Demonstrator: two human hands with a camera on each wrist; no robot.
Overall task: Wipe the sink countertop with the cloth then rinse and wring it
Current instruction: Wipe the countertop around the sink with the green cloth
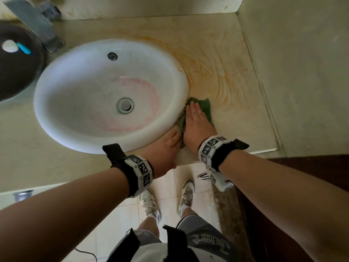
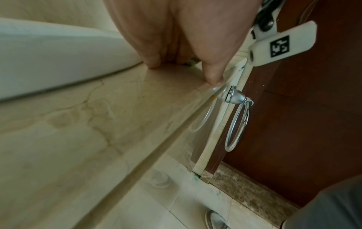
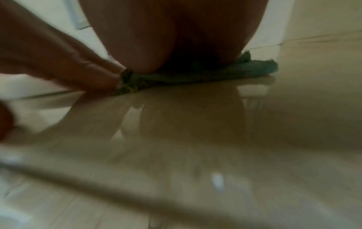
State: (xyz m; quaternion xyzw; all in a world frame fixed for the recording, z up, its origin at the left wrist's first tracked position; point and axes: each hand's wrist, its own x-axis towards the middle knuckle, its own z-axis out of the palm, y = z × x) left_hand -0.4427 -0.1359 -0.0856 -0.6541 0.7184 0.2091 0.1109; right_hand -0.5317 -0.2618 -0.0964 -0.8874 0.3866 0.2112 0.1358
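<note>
**Wiping beside the basin: press flat and work outward**

The right hand (image 1: 196, 121) lies flat, fingers straight and together, pressing the green terry cloth (image 1: 204, 108) onto the beige stone desk (image 1: 236, 118) just beside the rim of the white oval ceramic sink (image 1: 175, 118). The left hand (image 1: 168, 146) rests open on the desk's front strip, fingers extended, their tips touching the cloth's near edge; the right wrist view shows this contact at the crumpled corner (image 3: 125, 80).

Orange streaks (image 1: 211, 72) fan across the desk beyond the cloth, toward the back wall, so the wiping looks far from finished. Rinsing and wringing are not yet begun.

To do this step well, I would judge that the palm should keep even pressure over the whole cloth. Strokes are best overlapped and drawn from the wall side toward the sink, so residue collects at the rim rather than spreading. The bunched corner probably wants flattening first, or it will smear. The seam along the sink rim likely traps grime and deserves a fingertip pass.
</note>
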